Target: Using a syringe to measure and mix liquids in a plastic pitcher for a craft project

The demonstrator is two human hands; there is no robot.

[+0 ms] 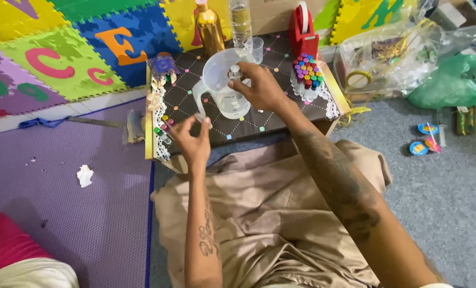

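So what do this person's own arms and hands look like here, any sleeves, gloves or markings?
Both arms are bare, with no sleeves or gloves. The left forearm carries a dark script-like tattoo running lengthwise. The right forearm has larger dark tattoo work, blurred in detail. The left hand and right hand show no rings or watch that I can make out.

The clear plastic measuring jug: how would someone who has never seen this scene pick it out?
Find the low dark quilted tray table in front of the seated person. Near its middle stands the clear plastic measuring jug, handle at its left, just under the right hand. It is far wider than the gold bottle and small clear cup behind it.
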